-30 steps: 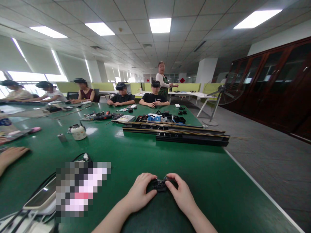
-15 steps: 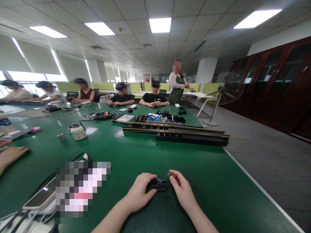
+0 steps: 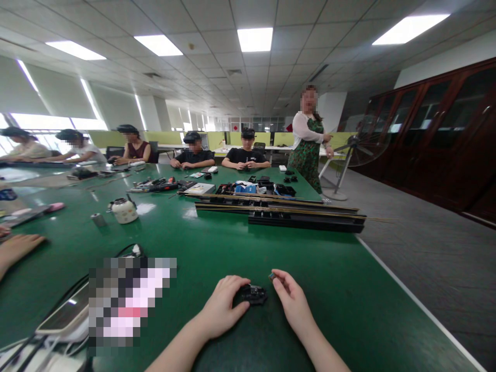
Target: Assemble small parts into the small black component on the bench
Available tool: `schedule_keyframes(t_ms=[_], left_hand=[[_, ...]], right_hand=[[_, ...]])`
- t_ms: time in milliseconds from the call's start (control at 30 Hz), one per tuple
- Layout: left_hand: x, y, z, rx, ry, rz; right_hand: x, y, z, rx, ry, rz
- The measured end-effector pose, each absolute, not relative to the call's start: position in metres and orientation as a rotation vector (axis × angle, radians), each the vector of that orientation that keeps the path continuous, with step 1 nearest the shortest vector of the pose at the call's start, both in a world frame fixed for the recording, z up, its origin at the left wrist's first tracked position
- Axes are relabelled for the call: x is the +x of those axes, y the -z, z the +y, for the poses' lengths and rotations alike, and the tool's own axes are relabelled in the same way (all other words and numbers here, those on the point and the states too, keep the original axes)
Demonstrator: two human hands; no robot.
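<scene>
1. Black part (image 3: 256,295), one, small: on the table directly before the worker, its left end within the left hand's grip.
2. Left hand (image 3: 228,300), bare: thumb on the near side, fingers on the far side, pinching the black part.
3. Small piece (image 3: 272,276), greyish: just beyond the black part's right end, apart from it; details too small for me to make out.
4. Right hand (image 3: 290,293), bare: pinching the small piece between thumb and fingertips.
5. Green table (image 3: 201,253), glossy: beneath all of the above.
6. Pale-edged device (image 3: 64,314), with cables: to the worker's left.
7. Neighbour's hand (image 3: 25,245): flat, at the far left.
8. White jar (image 3: 124,212), beside a grey cylinder (image 3: 98,220): farther up the table, left.
9. Black rails (image 3: 306,223), thin brass-coloured rods lying along them: across the table, ahead.
10. Standing person (image 3: 308,139), green patterned dress: beyond the table, near a pedestal fan (image 3: 352,147).
</scene>
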State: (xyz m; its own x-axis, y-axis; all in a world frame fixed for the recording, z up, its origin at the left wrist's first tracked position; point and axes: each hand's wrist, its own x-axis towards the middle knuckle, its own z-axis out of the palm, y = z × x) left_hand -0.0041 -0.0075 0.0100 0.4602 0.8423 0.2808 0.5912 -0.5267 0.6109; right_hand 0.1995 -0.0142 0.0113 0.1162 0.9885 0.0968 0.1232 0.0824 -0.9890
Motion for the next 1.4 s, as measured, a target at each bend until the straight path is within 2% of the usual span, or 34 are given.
schedule_keyframes(t_ms=[1400], left_hand=[[-0.0052,-0.0085,-0.0069,2.302,-0.790,1.194]], right_hand=[[0.1977,-0.0125,-0.0113,-1.214,-1.063,-1.040]])
